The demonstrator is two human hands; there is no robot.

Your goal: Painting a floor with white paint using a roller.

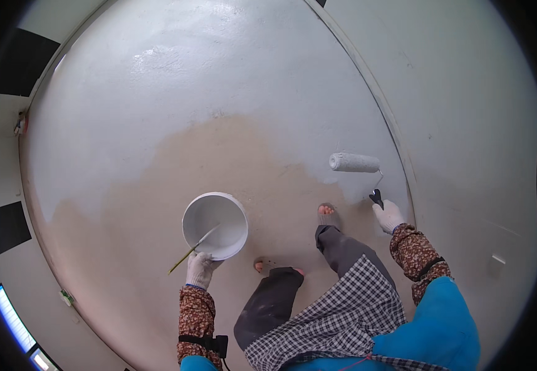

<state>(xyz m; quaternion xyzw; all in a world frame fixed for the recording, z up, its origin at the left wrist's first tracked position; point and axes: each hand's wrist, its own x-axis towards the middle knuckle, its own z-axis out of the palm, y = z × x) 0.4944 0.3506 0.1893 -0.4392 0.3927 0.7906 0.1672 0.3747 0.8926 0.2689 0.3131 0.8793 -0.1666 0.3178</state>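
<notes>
My left hand [201,270], in a white knit glove, grips the near rim of a white paint bucket [187,230]. Pale grey-white paint is inside. A thin stick [185,257], yellow-green at its outer end and whitened further in, leans over the rim beside my fingers; whether they also hold it I cannot tell. My right hand [389,216], gloved too, is closed round the black handle of a paint roller [355,162]. The white-coated sleeve lies over the floor near the right wall, ahead of my feet.
Wet, shiny light-grey paint [175,74] covers the far floor; bare brown floor [213,157] spreads around my sandalled feet [328,214]. A pale wall [460,123] with a baseboard runs along the right. At the left wall is a small green-and-white thing [66,298].
</notes>
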